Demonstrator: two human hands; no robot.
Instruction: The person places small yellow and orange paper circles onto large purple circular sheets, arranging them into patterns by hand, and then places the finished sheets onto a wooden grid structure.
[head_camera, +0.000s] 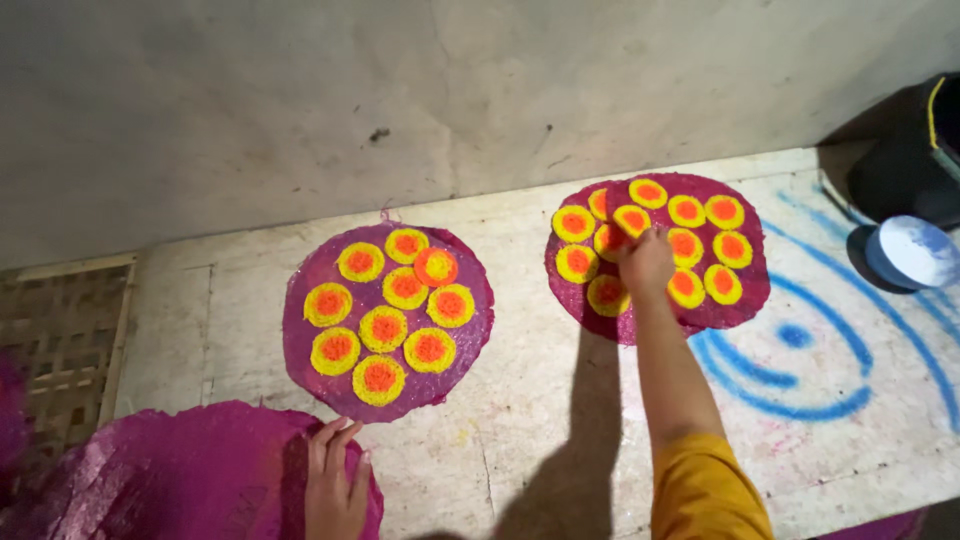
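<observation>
A round magenta disc dotted with several yellow-and-orange circles lies on the pale board. My left hand rests flat, fingers apart, on a big plain magenta sheet at the near left, just below that disc. My right hand, arm stretched out in a yellow sleeve, presses down among the yellow-and-orange circles on a stack of two overlapping magenta discs at the far right. Its fingers are closed at the discs; whether it grips one is hidden.
A grey wall rises behind the board. Blue painted arcs mark the board's right part. A blue-rimmed white bowl and a dark container sit at the far right. A woven bamboo mat lies left.
</observation>
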